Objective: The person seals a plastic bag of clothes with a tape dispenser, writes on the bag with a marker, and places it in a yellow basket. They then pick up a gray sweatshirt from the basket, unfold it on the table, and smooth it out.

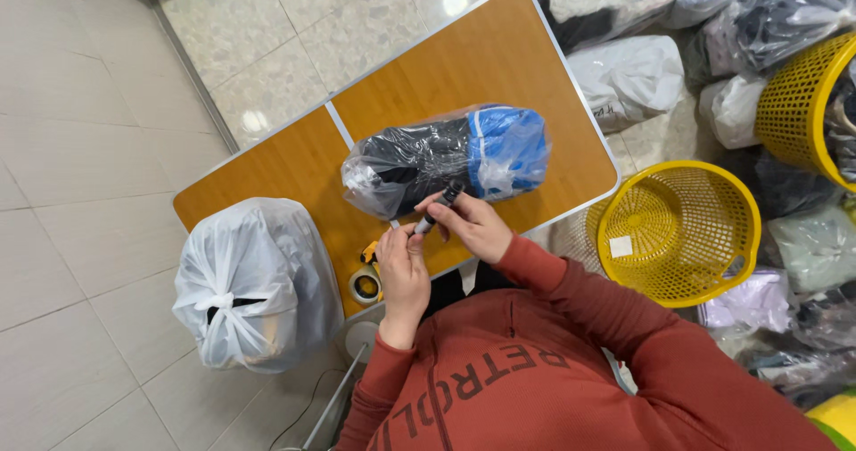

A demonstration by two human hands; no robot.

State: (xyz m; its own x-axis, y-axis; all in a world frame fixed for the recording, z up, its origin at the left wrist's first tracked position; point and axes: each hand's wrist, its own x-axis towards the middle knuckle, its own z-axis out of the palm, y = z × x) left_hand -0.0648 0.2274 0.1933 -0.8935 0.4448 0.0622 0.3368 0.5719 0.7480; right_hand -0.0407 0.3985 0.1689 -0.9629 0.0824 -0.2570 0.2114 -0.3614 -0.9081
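An orange desk [535, 68] carries a clear bag of black and blue clothing [446, 159] — already knotted, apparently unmarked. A white sack [254, 282] and tape roll [364, 284] sit beside it. A black marker [439, 209] is gripped by the right hand [474, 226] (cap end pinched by the left hand [401, 268]) — uncapping seemingly unfinished.

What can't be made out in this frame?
Head view:
- Marker tip: covered by left hand and right hand.
- Clear bag contents: blurred by glare and wrinkles.
- Tape roll: partly behind the left hand.
- White bag contents: opaque plastic.
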